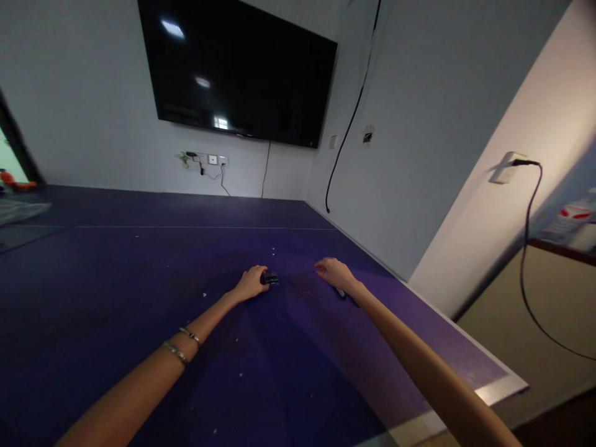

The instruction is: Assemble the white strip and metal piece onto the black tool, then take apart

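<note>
My left hand (252,283) rests low over the purple table (279,372), fingers and thumb closed round the left end of a small black block-like object (272,279). The object's exact kind is too small to tell. To the right of it, apart from the block, my right hand (334,272) hovers with bent fingertips drawn together toward the left. Whatever those fingers hold, if anything, is too small to make out. A short dark stick-like item (341,293) shows under the right hand near the wrist; I cannot tell whether it touches the hand.
White specks and a small white scrap (204,295) dot the tabletop. A clear plastic sheet (23,211) and an orange item (16,182) lie at the far left. A black cable (347,133) hangs by the right wall. Behind the table is a wall-mounted television (242,74).
</note>
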Available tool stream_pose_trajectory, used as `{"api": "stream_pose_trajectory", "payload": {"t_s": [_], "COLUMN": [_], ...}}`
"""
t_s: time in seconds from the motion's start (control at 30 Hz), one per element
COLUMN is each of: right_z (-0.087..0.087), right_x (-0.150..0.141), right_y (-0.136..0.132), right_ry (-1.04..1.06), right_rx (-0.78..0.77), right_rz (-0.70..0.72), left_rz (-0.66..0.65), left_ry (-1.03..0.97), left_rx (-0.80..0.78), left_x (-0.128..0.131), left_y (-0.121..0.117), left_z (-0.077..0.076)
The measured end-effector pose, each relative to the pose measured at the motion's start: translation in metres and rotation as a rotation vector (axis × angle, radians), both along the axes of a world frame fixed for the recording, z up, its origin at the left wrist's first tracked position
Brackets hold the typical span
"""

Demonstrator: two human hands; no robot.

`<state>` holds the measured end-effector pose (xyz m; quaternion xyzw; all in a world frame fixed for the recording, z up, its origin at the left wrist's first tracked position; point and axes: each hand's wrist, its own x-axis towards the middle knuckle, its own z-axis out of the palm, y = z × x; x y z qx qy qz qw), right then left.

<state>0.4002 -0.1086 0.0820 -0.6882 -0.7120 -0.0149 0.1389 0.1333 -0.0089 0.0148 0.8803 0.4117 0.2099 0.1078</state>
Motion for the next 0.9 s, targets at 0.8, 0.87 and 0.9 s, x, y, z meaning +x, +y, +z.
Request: {"api": "stream_pose_trajectory", "payload": {"t_s": [0.8,0.87,0.9], "right_z": [-0.002,0.002,0.004], "right_x": [-0.013,0.015,0.03], "right_y": [0.002,0.003,0.004], "right_ry": [0.157,0.168,0.169], "right_rx": [-0.074,-0.079,-0.082], "right_rz": [0.42,0.35,0.304], "left_rz": [-0.209,-0.157,-0.128], "left_ry": [-0.028,-0.005,0.005], "left_rx": [0.102,0.101,0.096], "left_x": [0.019,0.01,0.004], "left_y": [-0.063,-0.054,-0.049], "left_z": [0.03,0.024,0.022]}}
